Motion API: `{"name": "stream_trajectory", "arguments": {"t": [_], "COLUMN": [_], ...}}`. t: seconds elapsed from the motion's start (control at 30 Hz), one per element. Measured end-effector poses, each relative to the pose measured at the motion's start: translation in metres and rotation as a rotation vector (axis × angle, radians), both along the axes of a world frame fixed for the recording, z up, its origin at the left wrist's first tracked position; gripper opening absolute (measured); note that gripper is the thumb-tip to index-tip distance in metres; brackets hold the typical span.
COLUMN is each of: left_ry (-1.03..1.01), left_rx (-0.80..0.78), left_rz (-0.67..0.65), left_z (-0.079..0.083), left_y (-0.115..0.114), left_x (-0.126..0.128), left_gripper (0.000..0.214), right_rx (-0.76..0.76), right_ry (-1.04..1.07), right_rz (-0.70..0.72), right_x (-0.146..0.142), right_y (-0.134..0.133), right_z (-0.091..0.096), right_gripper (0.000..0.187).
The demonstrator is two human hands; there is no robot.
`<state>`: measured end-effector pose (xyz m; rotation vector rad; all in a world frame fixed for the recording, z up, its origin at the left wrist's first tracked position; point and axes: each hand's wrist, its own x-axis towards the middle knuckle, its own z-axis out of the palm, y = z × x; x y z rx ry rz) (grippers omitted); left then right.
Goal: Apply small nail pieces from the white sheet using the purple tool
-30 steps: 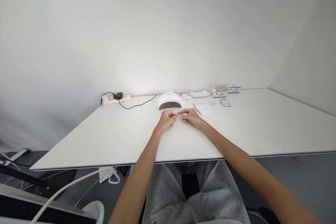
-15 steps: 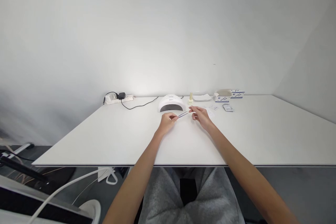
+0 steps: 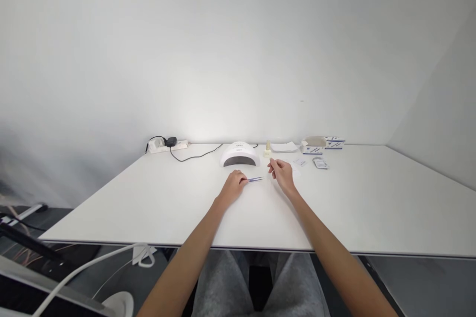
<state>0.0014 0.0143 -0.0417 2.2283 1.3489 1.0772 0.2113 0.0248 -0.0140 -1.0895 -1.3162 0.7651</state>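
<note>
My left hand is closed on a pair of slim bluish tweezers, whose tips point right, low over the white table. Facing it, my right hand is a short way right of the tweezer tips and apart from them. Its thumb and fingers are bent together in a pinch; whatever may be between them is too small to make out. Behind both hands stands a white dome-shaped nail lamp with a dark opening toward me. Beyond my right hand is a small pale yellow bottle with a tall cap.
A stack of white sheets lies near the wall. Further right are an opened white-and-blue box and a small clear packet. At the back left, a power strip holds a black adapter with its cable.
My hands have drawn apart a little, and the tweezer tips no longer reach my right fingers. The tweezers have turned to lie more level. The whole view has tilted slightly.
</note>
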Motion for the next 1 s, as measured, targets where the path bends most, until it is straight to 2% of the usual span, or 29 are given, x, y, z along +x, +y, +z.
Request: {"name": "stream_trajectory", "arguments": {"t": [0.23, 0.47, 0.8, 1.0], "left_ry": [0.114, 0.147, 0.048, -0.081], "left_rx": [0.034, 0.026, -0.001, 0.069], "left_rz": [-0.015, -0.012, 0.007, 0.01], "left_z": [-0.003, 0.001, -0.001, 0.0], "left_y": [0.0, -0.004, -0.002, -0.006], "left_x": [0.001, 0.002, 0.004, 0.003], "left_gripper": [0.024, 0.027, 0.023, 0.025], "right_rx": [-0.015, -0.01, 0.006, 0.004], "right_ry": [0.011, -0.033, -0.126, -0.146], "right_rz": [-0.011, 0.014, 0.008, 0.036], "right_x": [0.0, -0.002, 0.0, -0.004], "right_y": [-0.002, 0.0, 0.0, 0.003], "right_z": [0.003, -0.001, -0.004, -0.009], "right_gripper": [0.041, 0.041, 0.043, 0.043]}}
